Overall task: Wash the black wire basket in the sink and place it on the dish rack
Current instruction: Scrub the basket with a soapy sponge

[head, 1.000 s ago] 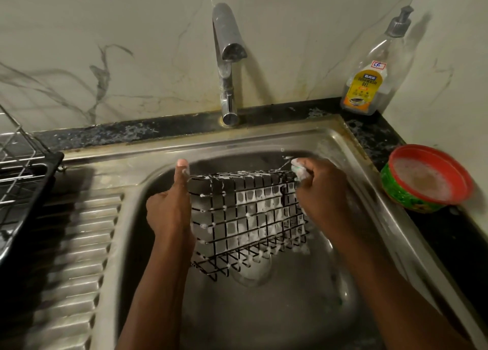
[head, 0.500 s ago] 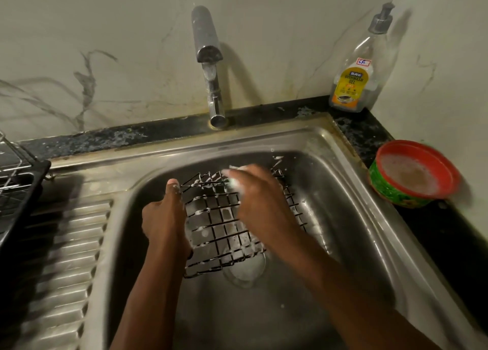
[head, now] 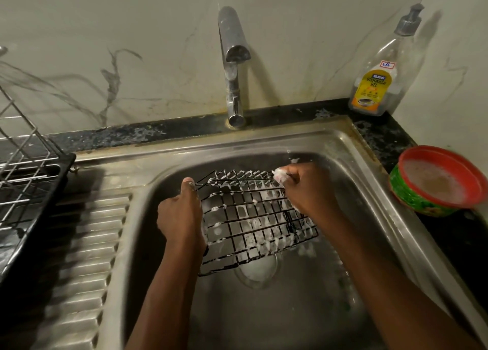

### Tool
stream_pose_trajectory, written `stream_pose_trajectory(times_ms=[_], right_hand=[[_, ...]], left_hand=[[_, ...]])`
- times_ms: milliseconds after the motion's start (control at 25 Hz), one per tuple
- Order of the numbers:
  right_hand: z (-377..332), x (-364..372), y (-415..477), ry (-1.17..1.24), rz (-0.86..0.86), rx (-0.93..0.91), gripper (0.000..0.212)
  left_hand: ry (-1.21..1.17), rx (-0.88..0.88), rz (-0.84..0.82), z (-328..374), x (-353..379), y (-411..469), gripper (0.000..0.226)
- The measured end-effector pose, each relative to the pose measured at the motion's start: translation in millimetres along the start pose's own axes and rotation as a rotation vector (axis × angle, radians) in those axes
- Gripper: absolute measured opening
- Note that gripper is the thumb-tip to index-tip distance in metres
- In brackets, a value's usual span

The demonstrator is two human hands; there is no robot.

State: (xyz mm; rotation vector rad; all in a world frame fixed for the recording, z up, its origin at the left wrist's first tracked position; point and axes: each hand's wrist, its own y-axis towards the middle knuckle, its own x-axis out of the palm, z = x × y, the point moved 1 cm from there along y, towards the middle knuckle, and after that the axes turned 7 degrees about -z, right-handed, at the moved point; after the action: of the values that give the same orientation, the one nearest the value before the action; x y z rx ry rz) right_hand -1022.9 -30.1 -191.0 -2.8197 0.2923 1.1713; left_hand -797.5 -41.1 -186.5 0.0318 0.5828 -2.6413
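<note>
I hold the black wire basket (head: 253, 217) inside the sink (head: 369, 191), just above the drain (head: 257, 270) and in front of the tap (head: 233, 67), its mesh streaked with white foam. My left hand (head: 181, 217) grips the basket's left edge, thumb up on the top corner. My right hand (head: 306, 188) is clenched round a soapy scrubber (head: 280, 176), pressed against the basket's far right rim. The dish rack (head: 29, 186) sits well left of the sink, apart from the basket.

A black counter (head: 383, 135) carries a steel sink (head: 369, 180). On it stand 1 gel bottle (head: 383, 77) in the back corner and 1 red-rimmed bowl (head: 438, 180) just right of the sink. A dish rack (head: 29, 188) sits at the left, beside the ribbed drainboard (head: 87, 257).
</note>
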Motion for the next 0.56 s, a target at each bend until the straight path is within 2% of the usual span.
stream_pose_trajectory(times_ms=[80,200,400,480,560], right_hand=[[-7,-1,0,-0.098,0.095,-0.023,0.023],[-28,2,-7,-0.04,0.179,-0.109,0.024],[-83,23,-37,0.036,0.238,-0.515,0.039],[-78,23,-35,0.05,0.22,-0.571,0.044],[-59,18,-31,0.029,0.189,-0.531,0.052]], left_hand=[[0.057,0.024,0.025,6,0,-7,0.048],[0.117,0.076,0.057,12,2,-20,0.052],[0.216,0.102,0.045,14,4,-27,0.054],[0.224,0.096,0.047,12,3,-25,0.054],[0.22,0.08,0.059,10,2,-23,0.053]])
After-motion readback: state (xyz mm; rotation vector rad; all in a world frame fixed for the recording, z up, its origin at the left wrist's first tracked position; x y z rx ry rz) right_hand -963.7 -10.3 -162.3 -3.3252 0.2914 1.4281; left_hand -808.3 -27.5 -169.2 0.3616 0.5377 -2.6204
